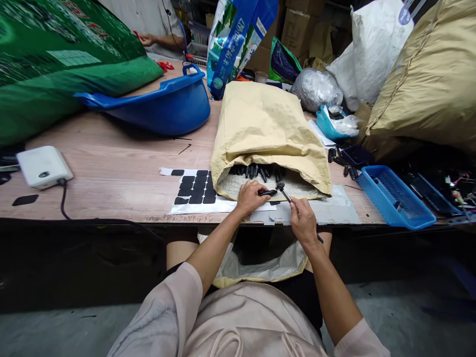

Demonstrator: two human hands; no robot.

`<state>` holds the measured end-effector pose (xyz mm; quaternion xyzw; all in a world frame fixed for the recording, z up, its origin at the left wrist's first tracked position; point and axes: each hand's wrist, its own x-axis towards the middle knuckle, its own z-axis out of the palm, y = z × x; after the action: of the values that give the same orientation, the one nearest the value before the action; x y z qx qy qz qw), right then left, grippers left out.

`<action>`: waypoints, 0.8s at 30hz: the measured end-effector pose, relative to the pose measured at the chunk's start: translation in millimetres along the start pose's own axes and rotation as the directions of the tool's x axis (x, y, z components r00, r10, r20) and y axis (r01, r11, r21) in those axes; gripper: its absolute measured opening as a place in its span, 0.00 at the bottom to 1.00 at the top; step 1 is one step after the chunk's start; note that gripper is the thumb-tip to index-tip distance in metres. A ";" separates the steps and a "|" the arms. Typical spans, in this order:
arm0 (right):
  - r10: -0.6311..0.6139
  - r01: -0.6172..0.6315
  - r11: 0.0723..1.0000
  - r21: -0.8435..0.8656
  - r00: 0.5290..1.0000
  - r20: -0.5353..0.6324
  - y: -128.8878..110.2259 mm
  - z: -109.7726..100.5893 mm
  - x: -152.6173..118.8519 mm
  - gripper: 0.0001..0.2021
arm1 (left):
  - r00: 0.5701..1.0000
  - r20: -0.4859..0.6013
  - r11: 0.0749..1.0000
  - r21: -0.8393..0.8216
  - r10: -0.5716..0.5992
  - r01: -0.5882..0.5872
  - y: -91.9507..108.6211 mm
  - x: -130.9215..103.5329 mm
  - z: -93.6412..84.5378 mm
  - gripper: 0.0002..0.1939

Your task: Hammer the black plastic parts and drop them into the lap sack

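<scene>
**Small black parts at the mouth of a paper sack**

While both hands meet at the near table edge, each pinches something small. Head view, the only one: the left hand (pixel 250 197) closes thumb and fingers on a short black part (pixel 268 193), held level just in front of the sack's mouth. The right hand (pixel 303 221) grips a thin dark tool (pixel 285 193) by its shaft, fingers pressed together around it; the round tip sits just beside the black part, and the other end pokes out below the wrist. Whether tip and part touch is too small to tell.

Handling, as a judgement: the black part looks light, stiff and smooth, probably hard plastic, easy to fumble. A fingertip pinch along its middle, as now, seems the sound hold. The tool looks rigid and thin; a hold well back on the shaft leaves the tip free.

Containers:
- Tan paper sack (pixel 266 131), lying on its side with the mouth toward the person; a row of like black parts (pixel 256 171) shows inside the opening.
- Blue basket (pixel 394 196) to the right; contents cannot be made out.
- Blue basin (pixel 163 101) at the back left, tilted under a green bag (pixel 55 64); inside hidden.
- Open bag on the lap (pixel 260 265), below the table edge; interior dark.

Sheet of black pads (pixel 195 188) lies just left of the sack, partly under it. White box with cable (pixel 42 166) sits far left. Another person's hand (pixel 147 39) works at the far end of the wooden table (pixel 119 163).
</scene>
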<state>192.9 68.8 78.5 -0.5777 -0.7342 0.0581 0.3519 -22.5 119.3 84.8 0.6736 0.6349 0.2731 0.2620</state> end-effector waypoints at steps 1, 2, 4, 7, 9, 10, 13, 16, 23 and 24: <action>-0.002 0.002 1.000 -0.001 1.000 -0.004 -3.0 -0.2 -1.1 0.19 | 1.000 0.001 1.000 -0.002 0.003 -0.003 0.0 -0.1 0.3 0.09; -0.003 0.003 1.000 -0.004 1.000 -0.015 -5.3 -0.3 -1.9 0.19 | 1.000 0.002 1.000 -0.005 0.008 -0.008 0.0 -0.2 0.5 0.09; -0.005 0.005 1.000 -0.013 0.999 -0.033 -8.2 -0.1 -2.8 0.20 | 1.000 0.001 1.000 -0.008 0.015 -0.015 -0.1 -0.3 1.0 0.09; -0.001 0.001 0.999 -0.040 1.000 -0.011 -9.4 1.0 -3.4 0.20 | 1.000 -0.003 1.000 -0.005 0.010 -0.010 0.5 -0.5 1.2 0.09; 0.014 -0.014 0.998 -0.054 1.000 0.005 -9.8 1.0 -3.0 0.19 | 1.000 -0.001 1.000 -0.002 0.008 -0.008 1.0 -0.6 0.9 0.09; 0.018 -0.018 0.999 -0.050 1.000 0.002 -10.4 0.6 -2.5 0.19 | 1.000 0.002 1.000 -0.001 0.009 -0.009 1.2 -0.6 0.7 0.09; -0.005 0.005 1.000 0.000 1.000 -0.018 -14.2 -0.3 -1.5 0.19 | 1.000 0.007 1.000 0.000 0.016 -0.016 1.3 -0.6 0.5 0.08; -0.037 0.036 0.999 0.029 0.999 0.018 -19.5 2.3 -3.6 0.19 | 1.000 0.000 1.000 0.008 0.019 -0.019 0.7 -0.7 1.0 0.07; -0.013 0.016 0.998 -0.057 0.999 0.039 -10.2 2.3 5.5 0.18 | 1.000 -0.007 1.000 0.007 0.029 -0.029 -1.0 -0.4 2.7 0.08; -0.003 0.005 0.996 -0.089 1.000 0.024 -4.4 0.0 11.4 0.18 | 0.999 -0.007 0.999 0.007 0.032 -0.032 -0.8 -0.4 2.6 0.08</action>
<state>188.4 77.5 85.8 -0.5907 -0.7413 0.0317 0.3171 -21.3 118.9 82.3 0.6837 0.6259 0.2774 0.2528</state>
